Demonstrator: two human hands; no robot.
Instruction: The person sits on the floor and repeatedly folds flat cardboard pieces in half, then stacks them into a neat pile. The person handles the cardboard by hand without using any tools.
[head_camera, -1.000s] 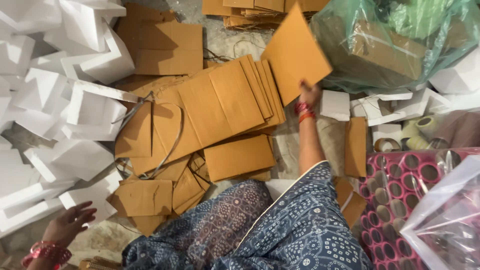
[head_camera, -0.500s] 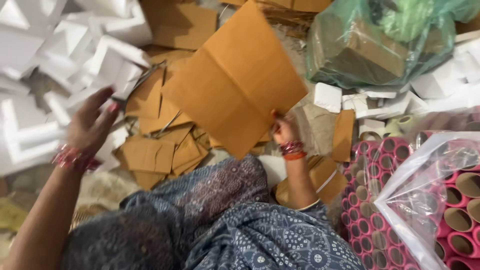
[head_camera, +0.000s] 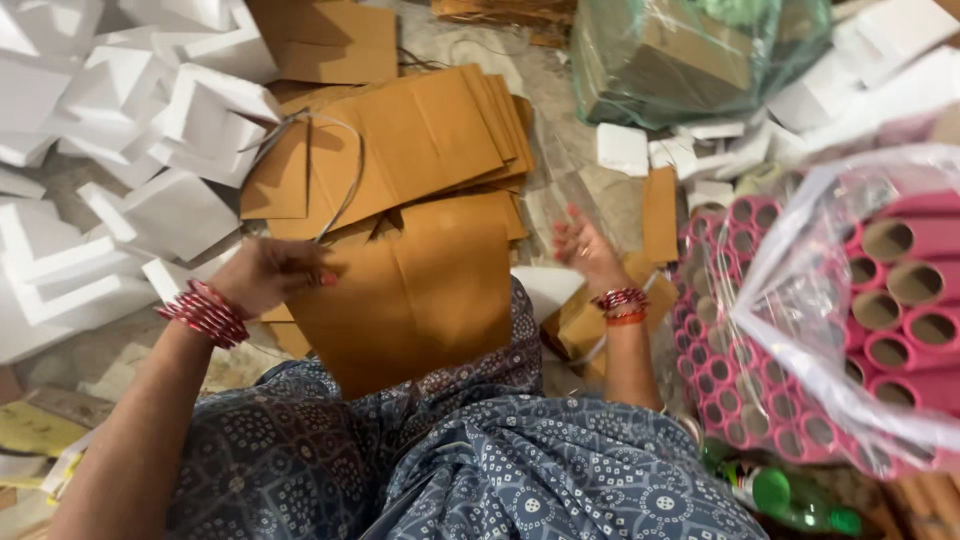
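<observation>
Two bare hands over a flat brown cardboard sheet on the lap.

The cardboard sheet (head_camera: 415, 300) lies across the patterned blue garment (head_camera: 470, 460). The left hand (head_camera: 268, 275) rests on the sheet's left edge, fingers curled; whether it is gripping, I cannot tell. The right hand (head_camera: 585, 248) hovers released, fingers spread, just right of the sheet, beside pink tubes (head_camera: 890, 290) in clear plastic. Behind lie a stack of cardboard sheets (head_camera: 420, 135) and white foam pieces (head_camera: 110, 150).

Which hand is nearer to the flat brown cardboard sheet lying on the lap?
Left. The left hand rests on the flat brown cardboard sheet at its upper left corner. The right hand is open and raised just off its right edge, not touching.
</observation>
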